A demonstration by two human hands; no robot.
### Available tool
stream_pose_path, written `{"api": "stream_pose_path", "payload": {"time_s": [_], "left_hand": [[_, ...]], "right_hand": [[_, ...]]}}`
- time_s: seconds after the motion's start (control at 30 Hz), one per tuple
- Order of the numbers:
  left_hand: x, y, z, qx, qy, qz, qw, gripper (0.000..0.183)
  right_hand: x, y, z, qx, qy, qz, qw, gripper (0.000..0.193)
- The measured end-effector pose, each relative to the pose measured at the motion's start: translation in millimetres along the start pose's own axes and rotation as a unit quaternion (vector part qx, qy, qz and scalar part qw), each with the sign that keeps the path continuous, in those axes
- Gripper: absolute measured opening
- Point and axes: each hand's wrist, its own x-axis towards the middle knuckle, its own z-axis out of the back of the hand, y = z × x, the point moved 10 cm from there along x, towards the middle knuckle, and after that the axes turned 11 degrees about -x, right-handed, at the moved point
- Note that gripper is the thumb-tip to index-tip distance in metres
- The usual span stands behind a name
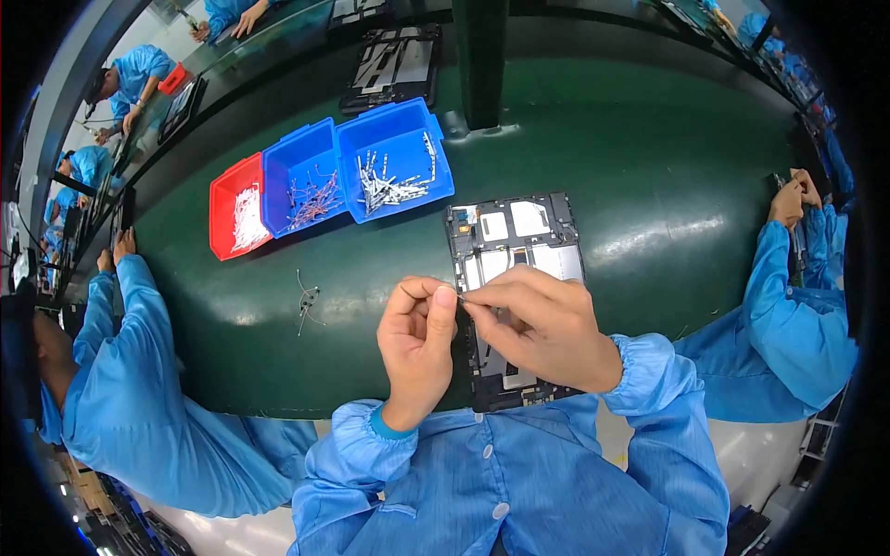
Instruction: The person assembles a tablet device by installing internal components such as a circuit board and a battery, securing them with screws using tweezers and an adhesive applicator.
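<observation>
My left hand (417,347) and my right hand (547,324) meet over the left edge of an opened tablet-like device (565,264). The thumb and forefinger of each are pinched together, fingertips almost touching. A small dark bit shows between them, too small to name. Below my hands the device lies on the green tabletop, its inside facing up, with silver plates, a black frame and dark cables. My fingers and right wrist cover part of it.
Beyond my left hand stand a red bin (222,218) of white pieces, a blue bin (278,162) of thin reddish wires and a blue bin (399,130) of white-and-black strips. Loose wires (308,301) lie nearer. A dark post (479,69) rises behind; another opened device (394,65) lies beyond. Co-workers sit either side.
</observation>
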Motion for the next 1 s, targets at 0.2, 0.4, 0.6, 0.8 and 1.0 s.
{"api": "stream_pose_path", "payload": {"time_s": [0.2, 0.4, 0.6, 0.8, 1.0], "left_hand": [[3, 2, -2, 0.02, -0.04, 0.003, 0.999, 0.012], [0, 12, -5, -0.028, -0.038, 0.03, 0.998, 0.012], [-1, 16, -7, -0.053, -0.006, 0.086, 0.995, 0.017], [-2, 19, -8, -0.047, 0.061, 0.119, 0.99, 0.021], [2, 8, -6, -0.021, 0.062, 0.056, 0.996, 0.013]], "right_hand": [[-5, 1, 8, -0.064, -0.027, 0.016, 0.997, 0.014], [1, -10, 3, 0.011, -0.013, -0.04, 0.999, 0.015], [1, -9, 11, 0.033, -0.042, 0.0, 0.999, 0.014], [0, -15, 7, 0.088, -0.007, -0.045, 0.995, 0.013], [0, -13, 5, 0.098, -0.005, -0.039, 0.994, 0.015]]}}
